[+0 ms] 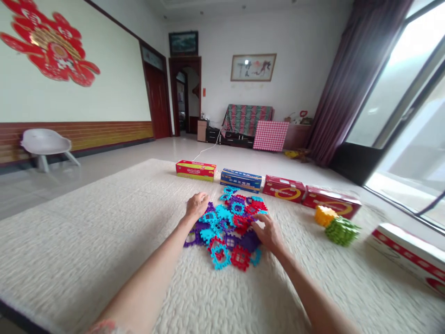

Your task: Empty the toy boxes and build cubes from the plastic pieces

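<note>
A loose heap of interlocking plastic building tiles [222, 215] in purple, light blue and red lies in front of me, many with window-like cutouts. My left hand [197, 205] rests against the heap's upper left edge, its back toward me and its fingers loosely bent over purple tiles. On the right side, my right hand [268, 232] touches the heap beside red and purple tiles. Its thumb and index finger are apart, and I see no tile held between them. A light blue square tile [220, 257] and a red window tile [240, 258] lie at the near edge.
Beyond the heap stand a red-and-yellow box [195, 170], a blue box [241, 180] and two dark red boxes [284, 189] in a row. Yellow tiles [324, 215] and green tiles [342, 231] sit joined at right, near a white-and-red box [410, 253]. A beige quilted cover [104, 227] lies underneath.
</note>
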`<state>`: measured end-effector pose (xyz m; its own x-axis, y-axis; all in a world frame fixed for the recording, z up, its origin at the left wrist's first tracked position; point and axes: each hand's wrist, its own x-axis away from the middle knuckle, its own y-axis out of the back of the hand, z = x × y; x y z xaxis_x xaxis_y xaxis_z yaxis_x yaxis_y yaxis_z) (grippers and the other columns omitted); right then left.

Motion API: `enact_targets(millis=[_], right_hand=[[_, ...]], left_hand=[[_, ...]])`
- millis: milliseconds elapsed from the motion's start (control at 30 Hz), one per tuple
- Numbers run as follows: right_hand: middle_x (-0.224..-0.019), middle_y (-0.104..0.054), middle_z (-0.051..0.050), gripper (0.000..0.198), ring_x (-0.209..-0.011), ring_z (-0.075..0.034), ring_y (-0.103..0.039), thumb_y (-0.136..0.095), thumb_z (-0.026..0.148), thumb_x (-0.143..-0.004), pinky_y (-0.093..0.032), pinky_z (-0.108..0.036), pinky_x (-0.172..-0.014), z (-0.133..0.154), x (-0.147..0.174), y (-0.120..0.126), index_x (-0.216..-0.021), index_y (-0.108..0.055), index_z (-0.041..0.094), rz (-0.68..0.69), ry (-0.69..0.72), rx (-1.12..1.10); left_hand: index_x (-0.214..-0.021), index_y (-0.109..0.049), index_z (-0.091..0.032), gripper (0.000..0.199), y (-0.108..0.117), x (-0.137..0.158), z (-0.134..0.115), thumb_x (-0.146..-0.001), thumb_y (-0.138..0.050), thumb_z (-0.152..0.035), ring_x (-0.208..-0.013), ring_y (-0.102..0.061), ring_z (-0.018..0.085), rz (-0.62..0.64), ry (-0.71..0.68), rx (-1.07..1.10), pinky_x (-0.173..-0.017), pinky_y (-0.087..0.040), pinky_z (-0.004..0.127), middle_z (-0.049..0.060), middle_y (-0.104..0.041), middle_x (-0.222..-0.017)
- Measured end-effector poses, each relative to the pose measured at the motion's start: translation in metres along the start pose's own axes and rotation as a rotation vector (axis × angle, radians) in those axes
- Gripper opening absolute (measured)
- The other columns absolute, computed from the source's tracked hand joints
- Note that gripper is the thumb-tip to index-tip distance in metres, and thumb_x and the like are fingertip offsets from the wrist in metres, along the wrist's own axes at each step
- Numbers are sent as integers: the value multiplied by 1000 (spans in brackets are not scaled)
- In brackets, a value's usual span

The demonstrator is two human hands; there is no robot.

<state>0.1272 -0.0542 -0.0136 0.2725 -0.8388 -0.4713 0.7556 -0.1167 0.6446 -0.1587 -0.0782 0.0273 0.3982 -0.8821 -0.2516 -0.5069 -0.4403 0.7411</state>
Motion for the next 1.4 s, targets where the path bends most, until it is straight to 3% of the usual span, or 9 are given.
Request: enact_targets(millis=[100,200,367,467,767,967,1133,1267,1400], right_hand=[[-112,-63,-12,33,-97,-25,-62,-54,40,-82,-50,-44,-88,9,19,-1,-106,-63,19,-5,44,-29],[-130,-54,-12,45,-120,-30,-51,-59,48,-80,-42,-51,-100,25,34,-1,-117,-59,23,67,104,28],[-150,-36,-12,83,-137,-40,-28,-72,58,-65,-33,-67,-101,46,53,-2,-138,-44,31,351,136,151],[-152,-31,-13,98,-138,-44,-24,-80,55,-54,-30,-70,-101,46,57,-5,-140,-42,31,437,167,183],[-141,-46,-14,62,-131,-32,-42,-72,27,-67,-38,-53,-106,22,47,0,-126,-54,22,232,323,8],[-130,-54,-12,50,-121,-26,-53,-63,21,-73,-44,-46,-102,6,38,4,-123,-57,22,83,259,-64],[-122,-58,-12,41,-115,-26,-56,-60,29,-79,-47,-44,-97,-3,34,5,-119,-58,20,-1,157,-32],[-124,-59,-13,38,-121,-29,-51,-57,36,-84,-38,-51,-102,17,38,15,-119,-57,20,-41,176,93],[-126,-59,-10,36,-124,-27,-47,-56,35,-86,-27,-51,-109,52,47,19,-119,-56,23,63,390,108]], left_hand=[[-120,-64,-20,38,8,7,28,-93,-40,-35,-116,-60,21,-29,113,-69,-97,-43,27,8,-66,-125],[-118,-65,-19,39,6,16,44,-93,-40,-36,-113,-62,24,-10,149,-104,-93,-45,30,12,-67,-122],[-119,-64,-17,39,-11,26,43,-91,-44,-34,-120,-57,22,-18,96,-83,-101,-39,29,12,-63,-128],[-119,-64,-17,37,-20,27,35,-90,-46,-31,-122,-55,21,-36,108,-5,-104,-38,29,11,-62,-130],[-115,-66,-18,36,-39,31,-2,-91,-43,-30,-114,-61,19,-35,155,174,-97,-45,26,7,-68,-121],[-116,-66,-18,36,-58,27,-18,-91,-44,-31,-113,-62,20,-26,138,261,-96,-47,27,7,-68,-121],[-124,-61,-18,39,-76,24,-24,-92,-45,-33,-114,-62,17,27,121,487,-97,-48,27,6,-65,-126],[-122,-63,-18,39,-63,22,-17,-92,-40,-31,-114,-62,16,58,55,547,-94,-50,25,5,-65,-127],[-109,-70,-18,33,-31,22,-6,-87,-46,-27,-104,-66,19,83,56,254,-89,-50,28,6,-72,-113]])
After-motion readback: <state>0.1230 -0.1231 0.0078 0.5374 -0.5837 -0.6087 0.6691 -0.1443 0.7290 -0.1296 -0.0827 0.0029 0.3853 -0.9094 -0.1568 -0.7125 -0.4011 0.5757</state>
